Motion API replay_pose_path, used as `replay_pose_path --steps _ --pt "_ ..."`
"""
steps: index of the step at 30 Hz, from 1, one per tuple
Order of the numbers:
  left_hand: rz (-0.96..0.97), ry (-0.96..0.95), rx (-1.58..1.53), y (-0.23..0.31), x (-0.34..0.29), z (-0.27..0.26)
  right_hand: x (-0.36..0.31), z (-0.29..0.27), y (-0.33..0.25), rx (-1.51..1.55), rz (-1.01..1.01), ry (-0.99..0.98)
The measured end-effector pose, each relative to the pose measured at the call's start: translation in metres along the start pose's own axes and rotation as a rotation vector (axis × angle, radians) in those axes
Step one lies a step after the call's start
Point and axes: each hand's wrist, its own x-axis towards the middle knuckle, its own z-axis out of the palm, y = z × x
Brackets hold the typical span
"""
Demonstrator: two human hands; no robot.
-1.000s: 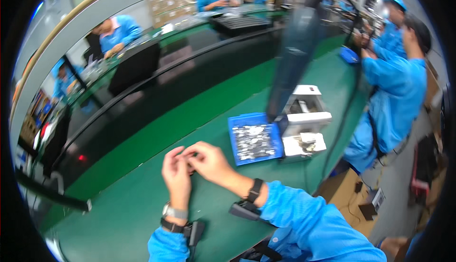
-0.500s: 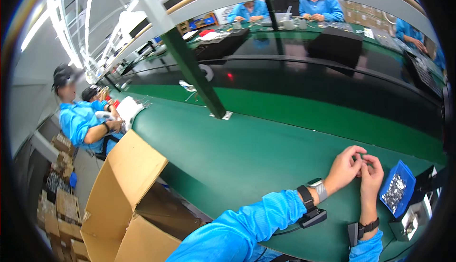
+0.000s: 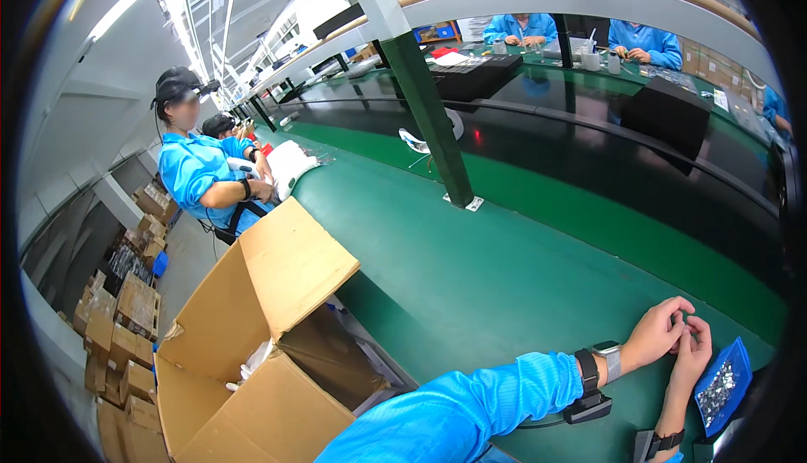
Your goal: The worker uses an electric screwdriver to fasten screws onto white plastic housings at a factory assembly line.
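Note:
Over the green tabletop [image 3: 471, 295], toward the right side, my left hand [image 3: 660, 333] and my right hand [image 3: 693, 354] meet at the fingertips. Both sets of fingers are curled and pinched together. Whatever lies between them is too small or hidden to make out. Just right of my right hand stands a blue bin [image 3: 740, 379] holding many small metal parts [image 3: 717, 391]. A watch [image 3: 607, 354] and a black strap with a small device [image 3: 588, 404] are on my left wrist. Another black strap [image 3: 668, 441] circles my right wrist.
An open cardboard box [image 3: 294, 270] with something white inside stands to my left. A green post [image 3: 429, 118] rises from the table's far side, before a dark conveyor belt [image 3: 538, 131]. A co-worker [image 3: 202, 169] handles a white item at the far left; others sit across.
The view has swung left, so my hands and the blue bin appear lower and farther right, and more of the cardboard box shows. My hands stay together in the same pinched pose.

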Motion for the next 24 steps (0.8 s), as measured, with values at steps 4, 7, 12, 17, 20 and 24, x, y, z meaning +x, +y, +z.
replay_pose_path --steps 4,7,12,17,20,24 --pt "0.013 -0.011 -0.009 0.001 0.0 0.002 0.002 -0.008 0.004 -0.023 -0.008 -0.001" --pt "0.058 0.025 0.039 0.004 0.001 -0.002 0.0 0.003 -0.002 -0.02 -0.019 0.038" --pt "0.04 0.008 0.029 0.002 0.001 -0.001 0.001 -0.004 -0.001 -0.013 0.002 0.001" --pt "0.037 -0.002 0.038 0.001 0.001 0.0 0.0 -0.001 -0.005 -0.019 0.002 0.02" --pt "0.05 0.011 0.039 0.002 0.001 0.0 0.0 -0.001 -0.006 -0.009 -0.007 0.0" --pt "0.06 0.011 0.043 0.001 0.001 0.0 0.001 -0.004 -0.004 0.003 0.011 -0.02"
